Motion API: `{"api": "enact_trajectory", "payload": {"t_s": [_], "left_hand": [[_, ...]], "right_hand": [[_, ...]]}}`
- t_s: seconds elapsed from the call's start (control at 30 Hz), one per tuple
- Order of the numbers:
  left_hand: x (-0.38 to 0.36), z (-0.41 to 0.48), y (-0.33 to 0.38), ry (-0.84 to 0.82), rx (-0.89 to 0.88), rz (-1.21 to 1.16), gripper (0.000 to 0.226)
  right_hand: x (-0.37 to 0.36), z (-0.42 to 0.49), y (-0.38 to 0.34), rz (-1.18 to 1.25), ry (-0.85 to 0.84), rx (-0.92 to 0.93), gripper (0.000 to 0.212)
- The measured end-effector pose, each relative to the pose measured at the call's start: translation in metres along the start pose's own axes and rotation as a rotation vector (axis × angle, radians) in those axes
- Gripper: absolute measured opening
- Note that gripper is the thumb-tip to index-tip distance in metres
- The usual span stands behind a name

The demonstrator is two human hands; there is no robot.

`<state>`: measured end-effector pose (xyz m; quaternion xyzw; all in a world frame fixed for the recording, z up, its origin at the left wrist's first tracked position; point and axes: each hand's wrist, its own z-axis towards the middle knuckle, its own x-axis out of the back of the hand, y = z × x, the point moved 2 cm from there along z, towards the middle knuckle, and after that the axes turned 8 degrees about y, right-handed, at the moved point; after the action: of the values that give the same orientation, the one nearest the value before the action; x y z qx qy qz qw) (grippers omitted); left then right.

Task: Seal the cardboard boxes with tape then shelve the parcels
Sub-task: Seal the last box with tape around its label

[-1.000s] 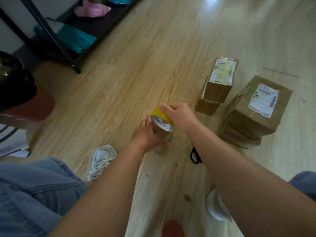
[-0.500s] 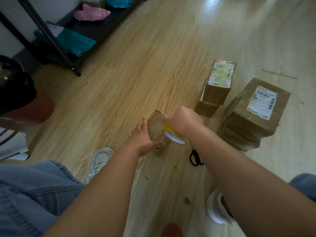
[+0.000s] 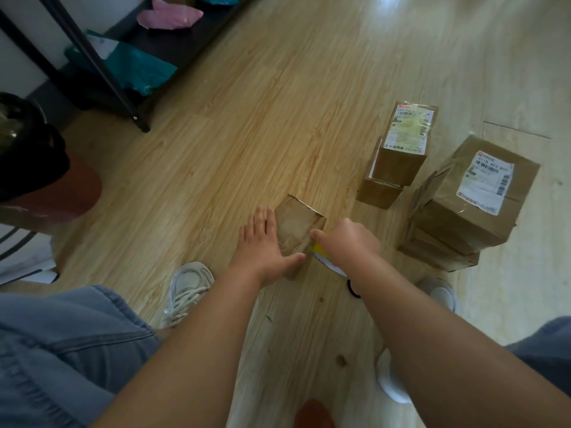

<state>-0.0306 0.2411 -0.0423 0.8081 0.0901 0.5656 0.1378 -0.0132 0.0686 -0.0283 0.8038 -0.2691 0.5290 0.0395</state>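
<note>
Brown cardboard box (image 3: pixel 298 225) on wooden floor (image 3: pixel 247 134), left hand (image 3: pixel 262 242) flat and straight-fingered against its side; right hand (image 3: pixel 352 242) gripping yellow tape roll (image 3: pixel 318 249).

Left hand (image 3: pixel 262 242) flat, fingers straight — right hand (image 3: pixel 349 242) curled, gripping tape roll (image 3: pixel 319 251).

Light comes from top centre: white glare patch on the floor (image 3: pixel 390 7). Mid floor warm & bright; corners dim, esp. the shelf (image 3: pixel 173 47) top left and my jeans (image 3: pixel 61 350). Label (image 3: pixel 408 128) on the tall box (image 3: pixel 398 168) shines w/ glare. Tape roll (image 3: pixel 319 250) sits in shade under my right grip (image 3: pixel 349 242). Forearms (image 3: pixel 216 335) near the lens look soft, stretched; wide-angle bend at edges.
</note>
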Motion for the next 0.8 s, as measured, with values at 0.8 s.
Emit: {"api": "enact_trajectory", "payload": {"t_s": [0.8], "left_hand": [[-0.012, -0.019, 0.011, 0.139, 0.038, 0.031, 0.085]], "right_hand": [[-0.018, 0.003, 0.011, 0.25, -0.123, 0.02, 0.059]]}}
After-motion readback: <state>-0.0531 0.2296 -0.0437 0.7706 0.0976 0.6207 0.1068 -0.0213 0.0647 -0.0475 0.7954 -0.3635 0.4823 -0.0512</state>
